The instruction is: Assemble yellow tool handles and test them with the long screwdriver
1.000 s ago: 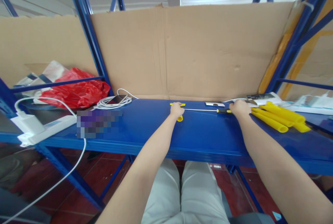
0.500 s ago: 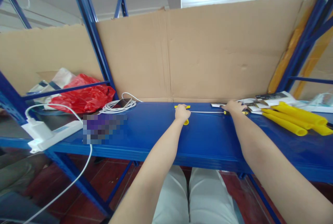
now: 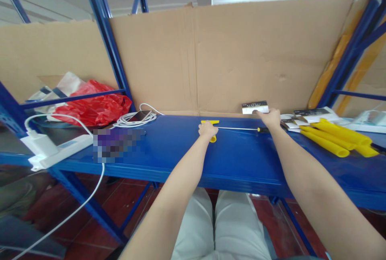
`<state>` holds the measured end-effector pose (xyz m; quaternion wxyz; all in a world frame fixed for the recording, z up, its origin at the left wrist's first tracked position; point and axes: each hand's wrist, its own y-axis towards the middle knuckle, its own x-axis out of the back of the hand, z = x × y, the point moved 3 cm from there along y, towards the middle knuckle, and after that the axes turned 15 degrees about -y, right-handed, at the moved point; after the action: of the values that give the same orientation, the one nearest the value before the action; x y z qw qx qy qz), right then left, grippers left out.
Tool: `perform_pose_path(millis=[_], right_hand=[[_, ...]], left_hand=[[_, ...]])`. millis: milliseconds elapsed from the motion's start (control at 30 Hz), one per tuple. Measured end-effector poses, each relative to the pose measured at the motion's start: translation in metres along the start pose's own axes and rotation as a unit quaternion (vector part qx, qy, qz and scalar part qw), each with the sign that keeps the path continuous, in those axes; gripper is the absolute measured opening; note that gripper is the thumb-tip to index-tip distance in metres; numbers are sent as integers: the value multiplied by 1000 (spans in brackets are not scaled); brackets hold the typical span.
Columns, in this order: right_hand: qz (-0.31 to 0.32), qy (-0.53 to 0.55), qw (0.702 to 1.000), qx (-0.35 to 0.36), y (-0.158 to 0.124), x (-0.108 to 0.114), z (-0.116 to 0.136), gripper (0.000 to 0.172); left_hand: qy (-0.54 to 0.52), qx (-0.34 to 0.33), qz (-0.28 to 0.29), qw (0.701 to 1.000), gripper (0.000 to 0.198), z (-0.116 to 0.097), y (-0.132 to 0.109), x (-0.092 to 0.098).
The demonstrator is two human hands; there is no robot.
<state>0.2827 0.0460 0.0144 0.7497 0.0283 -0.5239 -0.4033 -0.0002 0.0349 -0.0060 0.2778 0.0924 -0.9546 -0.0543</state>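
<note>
My left hand (image 3: 208,130) is closed around a yellow plastic piece (image 3: 213,139) on the blue shelf; its ends show above and below my fingers. A screwdriver (image 3: 263,130) lies to the right, its thin metal shaft running up to the yellow piece. Whether the tip touches that piece I cannot tell. My right hand (image 3: 270,118) grips a small white packet with a black printed band (image 3: 255,107), held up near the cardboard, just beyond the screwdriver's handle. Part of the handle is hidden by my right wrist.
Yellow tubes (image 3: 334,141) lie at the right beside stacked white-and-black packets (image 3: 313,114). To the left are a coiled white cable (image 3: 132,120), a red plastic bag (image 3: 93,103) and a white power strip (image 3: 64,150). A cardboard sheet (image 3: 235,58) stands behind the shelf (image 3: 169,147).
My right hand has raised the white packet from the shelf and tilted it up against the cardboard backdrop. My left hand keeps its hold on the yellow piece. The view has shifted slightly.
</note>
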Motion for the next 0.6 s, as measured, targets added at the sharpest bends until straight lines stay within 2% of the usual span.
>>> perform_pose_path(millis=[133, 267, 333, 400, 533, 600], right_hand=[[-59, 67, 996, 12, -6, 13, 11, 30], [-35, 209, 977, -9, -15, 19, 25, 27], [12, 310, 951, -11, -21, 18, 33, 19], [89, 390, 917, 11, -28, 14, 41, 15], [261, 440, 857, 54, -42, 7, 50, 10], [321, 453, 828, 77, -47, 6, 54, 8]], left_hand=[[-16, 19, 2, 1000, 37, 3, 6, 2], [-28, 44, 16, 999, 33, 8, 16, 1], [-64, 52, -3, 997, 31, 12, 21, 1], [-134, 65, -27, 988, 27, 17, 26, 1], [-280, 107, -70, 951, 15, 21, 30, 1], [-355, 126, -89, 922, 13, 20, 31, 2]])
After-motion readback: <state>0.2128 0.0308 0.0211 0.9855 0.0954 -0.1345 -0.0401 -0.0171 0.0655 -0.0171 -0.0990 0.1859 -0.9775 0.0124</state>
